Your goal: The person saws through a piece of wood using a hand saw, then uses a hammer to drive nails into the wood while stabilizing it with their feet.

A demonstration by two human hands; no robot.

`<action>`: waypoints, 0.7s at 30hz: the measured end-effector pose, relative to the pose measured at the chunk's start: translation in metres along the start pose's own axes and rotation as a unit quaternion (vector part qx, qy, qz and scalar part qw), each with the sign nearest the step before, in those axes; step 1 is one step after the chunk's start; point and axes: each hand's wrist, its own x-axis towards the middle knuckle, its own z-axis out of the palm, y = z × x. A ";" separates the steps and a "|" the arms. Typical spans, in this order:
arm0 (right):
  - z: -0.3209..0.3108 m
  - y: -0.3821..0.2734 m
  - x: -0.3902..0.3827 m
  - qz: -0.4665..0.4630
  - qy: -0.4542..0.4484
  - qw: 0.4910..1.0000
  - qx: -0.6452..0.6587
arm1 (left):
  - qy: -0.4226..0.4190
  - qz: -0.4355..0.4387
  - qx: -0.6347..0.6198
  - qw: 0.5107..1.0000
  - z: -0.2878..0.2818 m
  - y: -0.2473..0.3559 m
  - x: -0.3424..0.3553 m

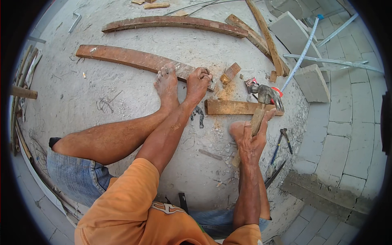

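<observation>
My right hand (252, 143) is wrapped round the wooden handle of a claw hammer (265, 94), its metal head raised over a short wooden block (232, 107). My left hand (198, 81) is closed at the right end of a long reddish-brown wooden plank (122, 56). Its fingers are curled together on the wood, and whatever they may pinch is hidden. My bare left foot (166, 87) presses on the same plank, just left of that hand. My other foot (237, 130) is partly hidden behind the right hand.
A second plank (175, 22) lies beyond. Sawdust and a small wood offcut (230, 73) are near the plank's end. Pincers (281, 143) lie right of my right hand. Grey blocks (312, 83), a folding ruler (302, 57) and a concrete ledge (322, 194) stand along the right.
</observation>
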 end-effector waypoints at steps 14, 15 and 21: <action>0.007 -0.055 0.062 -0.064 -0.179 0.981 -0.032 | 0.043 0.087 0.071 0.993 -0.002 -0.031 -0.004; 0.008 -0.056 0.064 -0.068 -0.189 0.979 -0.047 | 0.045 0.084 0.068 0.993 -0.001 -0.028 -0.006; 0.016 -0.064 0.072 -0.099 -0.203 0.971 -0.082 | 0.059 0.104 0.114 0.986 0.001 -0.012 -0.016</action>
